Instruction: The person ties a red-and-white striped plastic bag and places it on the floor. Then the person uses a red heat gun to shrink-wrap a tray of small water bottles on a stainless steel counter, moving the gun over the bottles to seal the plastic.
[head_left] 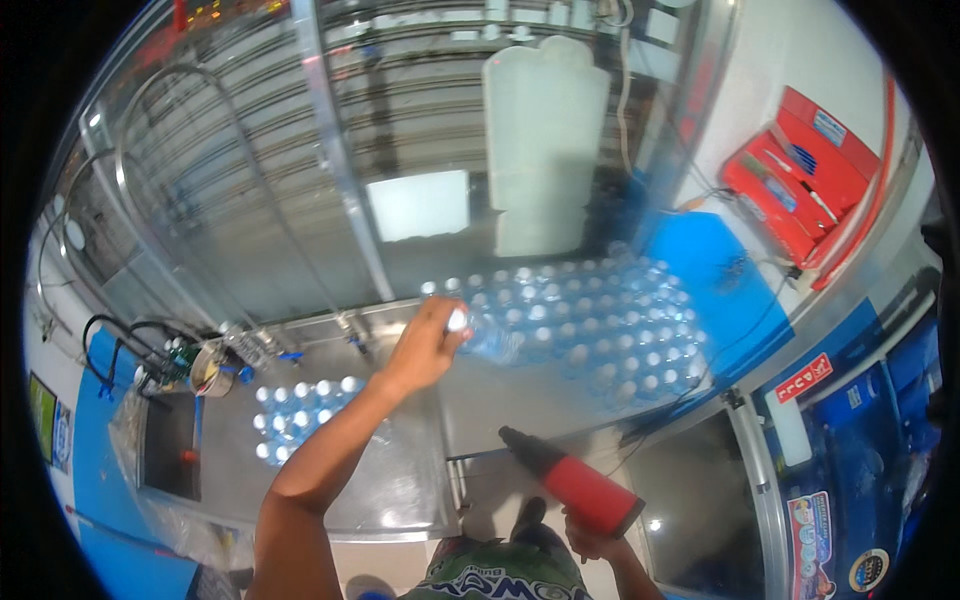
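My left hand [428, 345] reaches over the steel counter, its fingers closed around the neck of a clear plastic bottle [492, 340] with a white cap. The bottle is tilted, its base pointing right, beside a large block of similar capped bottles [590, 330]. Low on the right, my right hand [588, 540] grips the handle of a red heat gun [590, 490] with a black nozzle. The nozzle points up and left, apart from the held bottle. A cord runs from near the heat gun toward the right wall.
A smaller group of capped bottles [300, 415] stands on the left steel counter [400, 490]. Farther left are a sink basin [170, 445], taps and a small bucket [212, 370]. An open red case [800, 180] sits at the right wall, above a blue surface [700, 250].
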